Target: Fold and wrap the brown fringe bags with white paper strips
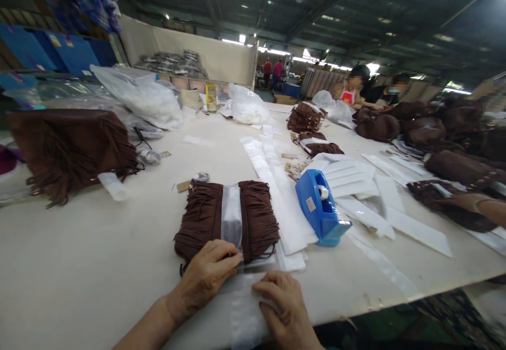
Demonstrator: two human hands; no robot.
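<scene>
A dark brown fringed bag (200, 213) lies flat on the table in front of me, with a translucent plastic strip (231, 210) across its middle. The strip runs over the near edge of the bag and down toward me. My left hand (211, 268) pinches the strip at the bag's near edge, its fingertips partly hiding the plastic. Lower down, my right hand (282, 300) has its curled fingers at the strip's right border. A small tan tag (184, 186) sticks out at the bag's far left corner.
Right of the bag stands a blue tape dispenser (320, 207) by white paper strips (356, 181). A larger brown fringed bag (75, 149) sits at left. Plastic bags (247, 105) and stacked brown bags (304, 117) lie farther back. Another person's hand (466, 202) reaches in at right.
</scene>
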